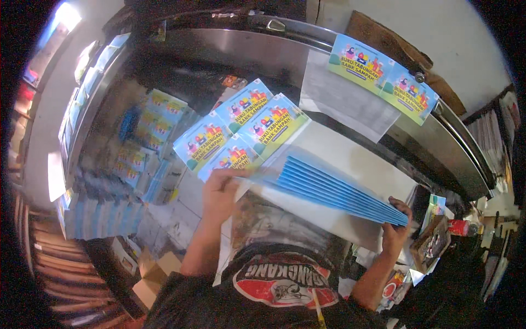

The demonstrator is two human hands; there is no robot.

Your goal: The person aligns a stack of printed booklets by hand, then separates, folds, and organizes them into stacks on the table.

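Right hand (394, 233) grips fanned blue sheets (335, 189); what the left hand (220, 194) holds is unclear.

The person wears a black T-shirt (192, 307), its front bearing a wide, rounded print (285, 293) in red and white with a pale rim, a white drawing in the middle and bold lettering toward the far side; a thin yellow and whitish strip (318, 310) crosses its near right part, and the dark sleeves leave the left forearm (203, 247) and right forearm (373, 279) bare
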